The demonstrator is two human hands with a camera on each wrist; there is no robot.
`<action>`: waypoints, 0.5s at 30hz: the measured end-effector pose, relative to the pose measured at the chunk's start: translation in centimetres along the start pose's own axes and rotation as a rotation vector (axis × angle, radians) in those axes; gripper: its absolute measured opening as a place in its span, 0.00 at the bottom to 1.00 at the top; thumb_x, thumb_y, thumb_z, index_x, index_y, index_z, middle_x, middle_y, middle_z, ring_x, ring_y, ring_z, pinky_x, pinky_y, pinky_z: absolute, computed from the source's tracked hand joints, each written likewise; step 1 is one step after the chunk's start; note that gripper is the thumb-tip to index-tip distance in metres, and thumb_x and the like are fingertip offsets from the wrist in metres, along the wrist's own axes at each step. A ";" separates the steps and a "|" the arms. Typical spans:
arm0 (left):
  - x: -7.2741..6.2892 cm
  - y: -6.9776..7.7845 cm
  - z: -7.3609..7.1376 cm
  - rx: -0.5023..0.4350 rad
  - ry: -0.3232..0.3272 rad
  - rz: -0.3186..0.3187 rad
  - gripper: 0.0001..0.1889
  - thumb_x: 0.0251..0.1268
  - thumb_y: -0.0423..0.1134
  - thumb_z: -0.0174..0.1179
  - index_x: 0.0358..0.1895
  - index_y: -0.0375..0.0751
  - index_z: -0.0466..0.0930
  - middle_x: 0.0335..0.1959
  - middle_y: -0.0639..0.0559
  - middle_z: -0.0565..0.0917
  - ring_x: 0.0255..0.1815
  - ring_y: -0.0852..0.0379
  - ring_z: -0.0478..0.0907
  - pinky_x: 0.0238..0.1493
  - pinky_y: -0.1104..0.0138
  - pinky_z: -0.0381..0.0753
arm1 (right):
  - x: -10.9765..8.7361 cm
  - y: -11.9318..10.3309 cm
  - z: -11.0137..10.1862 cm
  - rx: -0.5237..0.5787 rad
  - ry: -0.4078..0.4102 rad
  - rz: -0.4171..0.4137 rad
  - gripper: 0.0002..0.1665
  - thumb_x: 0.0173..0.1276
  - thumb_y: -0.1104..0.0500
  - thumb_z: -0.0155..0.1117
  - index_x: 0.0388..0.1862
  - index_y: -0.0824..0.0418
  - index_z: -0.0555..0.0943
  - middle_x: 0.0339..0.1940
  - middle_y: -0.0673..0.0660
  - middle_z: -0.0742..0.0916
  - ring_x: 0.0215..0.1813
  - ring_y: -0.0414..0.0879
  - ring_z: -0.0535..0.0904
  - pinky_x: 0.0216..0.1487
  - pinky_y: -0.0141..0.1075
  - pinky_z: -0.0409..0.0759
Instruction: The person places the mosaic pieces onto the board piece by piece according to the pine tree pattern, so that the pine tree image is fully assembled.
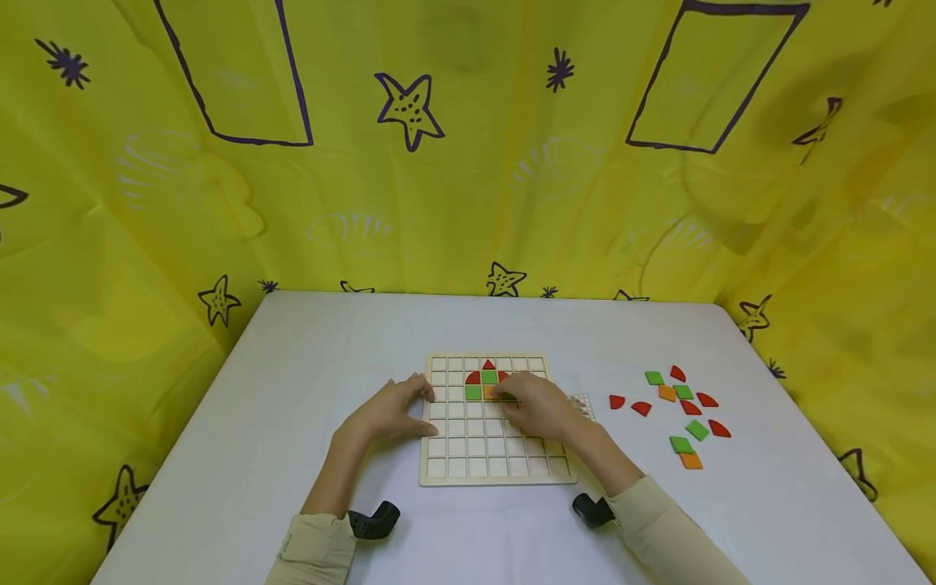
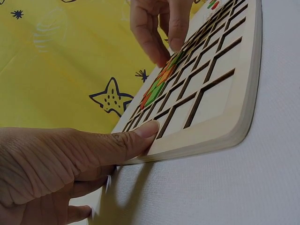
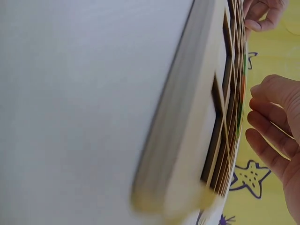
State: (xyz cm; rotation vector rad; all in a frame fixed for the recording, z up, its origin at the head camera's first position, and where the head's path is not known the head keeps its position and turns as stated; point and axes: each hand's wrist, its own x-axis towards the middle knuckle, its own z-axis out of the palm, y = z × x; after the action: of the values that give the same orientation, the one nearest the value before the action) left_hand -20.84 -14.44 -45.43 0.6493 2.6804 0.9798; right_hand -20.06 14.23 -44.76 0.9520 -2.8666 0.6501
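Note:
A pale wooden grid board lies on the white table. Near its top, a red triangle sits above a green square, with red quarter-circle tiles on either side. Below them are another green square and an orange square; a green tile beside it is mostly hidden by fingers. My left hand rests on the board's left edge, its thumb on the rim. Over the tiles hovers my right hand, fingertips right at the orange square; the right wrist view shows nothing held between its fingers.
Right of the board lie several loose red quarter circles, green squares and orange squares. A small printed grid card shows partly behind my right wrist. A yellow curtain hangs behind the table.

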 end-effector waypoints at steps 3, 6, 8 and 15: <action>0.0 -0.1 0.0 0.003 0.002 -0.002 0.23 0.52 0.39 0.80 0.46 0.43 0.76 0.53 0.47 0.82 0.59 0.47 0.78 0.79 0.40 0.53 | -0.8 0.3 -0.4 0.018 -0.007 0.041 0.13 0.70 0.65 0.68 0.52 0.61 0.87 0.51 0.55 0.89 0.58 0.52 0.83 0.62 0.49 0.82; 0.0 -0.1 0.1 0.003 0.005 -0.014 0.23 0.52 0.39 0.80 0.46 0.44 0.76 0.54 0.47 0.83 0.60 0.46 0.78 0.79 0.40 0.54 | -1.5 0.7 -0.7 0.031 -0.007 0.076 0.14 0.70 0.64 0.68 0.53 0.61 0.87 0.53 0.55 0.89 0.60 0.53 0.82 0.64 0.50 0.81; 0.0 -0.1 0.1 0.001 0.004 -0.022 0.23 0.52 0.40 0.80 0.46 0.45 0.76 0.55 0.47 0.83 0.61 0.46 0.77 0.79 0.40 0.54 | -2.1 1.0 -0.9 0.035 -0.001 0.088 0.14 0.69 0.65 0.69 0.53 0.61 0.87 0.53 0.55 0.88 0.61 0.54 0.81 0.64 0.51 0.81; 0.0 -0.2 0.2 -0.001 0.001 -0.022 0.23 0.52 0.39 0.80 0.45 0.44 0.75 0.56 0.46 0.82 0.63 0.46 0.77 0.80 0.40 0.52 | -3.7 1.9 -1.5 0.038 0.032 0.106 0.14 0.69 0.65 0.70 0.53 0.62 0.87 0.52 0.56 0.88 0.59 0.55 0.82 0.62 0.52 0.82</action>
State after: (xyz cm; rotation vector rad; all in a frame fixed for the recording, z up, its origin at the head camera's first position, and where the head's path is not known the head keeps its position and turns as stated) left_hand -20.89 -14.46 -45.73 0.6177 2.6816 0.9765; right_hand -18.30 18.34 -44.78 0.7907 -2.9023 0.7245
